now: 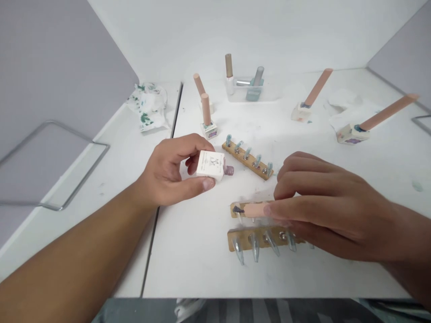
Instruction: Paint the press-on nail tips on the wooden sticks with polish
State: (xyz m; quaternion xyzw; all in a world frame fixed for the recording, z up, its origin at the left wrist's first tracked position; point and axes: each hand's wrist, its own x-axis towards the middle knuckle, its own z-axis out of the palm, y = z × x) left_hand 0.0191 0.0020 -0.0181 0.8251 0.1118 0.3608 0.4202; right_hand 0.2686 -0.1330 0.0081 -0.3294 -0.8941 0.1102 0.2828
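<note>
My left hand (182, 172) grips a white nail polish bottle (211, 165) tipped on its side, its uncapped threaded neck facing right. Between the fingers of my right hand (330, 202) is a pink-capped nail polish brush (254, 210). Its dark tip lies over the left end of a wooden strip (233, 212), by a clear nail tip; whether they touch I cannot tell. My right hand hides much of this strip. Nearer me, another wooden strip (245, 240) carries several pale, glossy nail tips (255, 249). A third strip (247, 160) with bluish nail tips lies slanted behind.
Pink-capped bottles stand at the back left (209, 129); others with long pink caps sit tilted at the right (353, 133). A clear tray (252, 95) at the back holds several bottles. Stained crumpled tissue (148, 107) lies left, beyond a dark seam (177, 110). Metal wire handles flank the table.
</note>
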